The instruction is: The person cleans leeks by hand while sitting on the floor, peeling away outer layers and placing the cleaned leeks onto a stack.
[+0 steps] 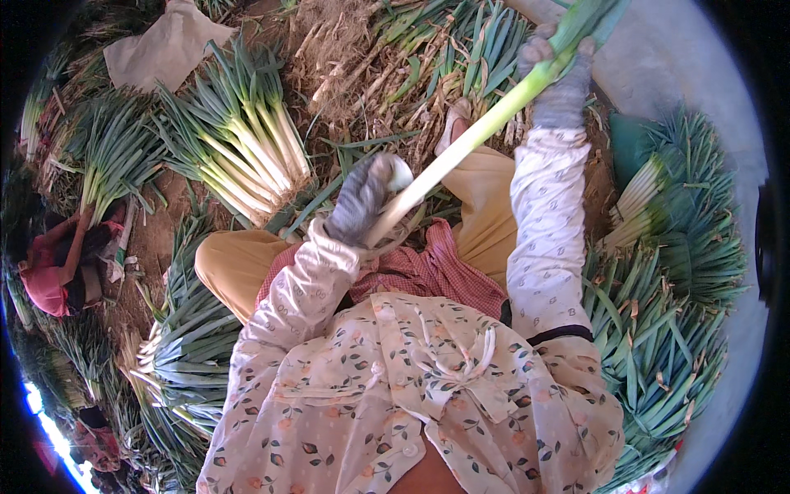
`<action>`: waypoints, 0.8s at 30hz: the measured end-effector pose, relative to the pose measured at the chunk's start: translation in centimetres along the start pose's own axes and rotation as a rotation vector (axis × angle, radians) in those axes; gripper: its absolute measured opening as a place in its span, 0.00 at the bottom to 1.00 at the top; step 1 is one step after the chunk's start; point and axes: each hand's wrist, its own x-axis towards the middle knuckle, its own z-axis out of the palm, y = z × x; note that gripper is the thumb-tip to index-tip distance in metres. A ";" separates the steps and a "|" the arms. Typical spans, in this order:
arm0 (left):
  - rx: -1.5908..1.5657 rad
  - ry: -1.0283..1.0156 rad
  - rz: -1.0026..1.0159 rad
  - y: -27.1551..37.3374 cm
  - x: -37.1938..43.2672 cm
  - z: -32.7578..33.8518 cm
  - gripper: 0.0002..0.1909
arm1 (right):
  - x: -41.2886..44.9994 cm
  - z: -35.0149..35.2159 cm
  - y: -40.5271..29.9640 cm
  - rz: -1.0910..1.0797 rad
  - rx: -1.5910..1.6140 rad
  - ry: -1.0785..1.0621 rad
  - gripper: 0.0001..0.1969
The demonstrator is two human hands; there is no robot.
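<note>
A long leek or large green onion (475,136) slants across the view, its white end low by my lap and its green leaves at the upper right. My right hand (558,74), in a grey knit glove, is closed around it where the leaves begin. My left hand (361,197), in a matching glove, is curled beside the white end. A small rounded white object (400,173) shows at its fingers, too blurred to name. Whether the left hand also touches the stalk is hidden.
Trimmed leeks (253,148) lie in a bundle ahead to the left. Loose stalks and dry roots (345,62) litter the soil in front. Stacked leeks (660,346) stand on my right beside a pale wall (697,68). Another person (52,272) handles a bunch at far left.
</note>
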 end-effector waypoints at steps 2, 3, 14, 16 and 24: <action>0.470 -0.332 0.121 1.8 -0.9 -1.4 0.19 | 0.6 -2.4 -4.5 -0.131 -0.174 0.048 0.22; 0.786 -0.414 0.054 2.2 -1.3 -2.6 0.19 | 0.8 -3.6 -6.8 -0.191 -0.261 0.073 0.21; 0.974 -0.556 0.037 5.0 -4.6 -7.5 0.15 | 1.4 -11.0 -20.1 -0.477 -0.767 0.878 0.25; 1.229 -0.557 -0.153 5.7 -5.3 -8.1 0.15 | 0.0 -12.2 -24.0 -0.435 -0.849 0.903 0.25; 1.330 -0.406 0.175 0.8 -3.5 -4.2 0.35 | 0.5 -6.8 -22.6 -0.522 -0.628 0.803 0.27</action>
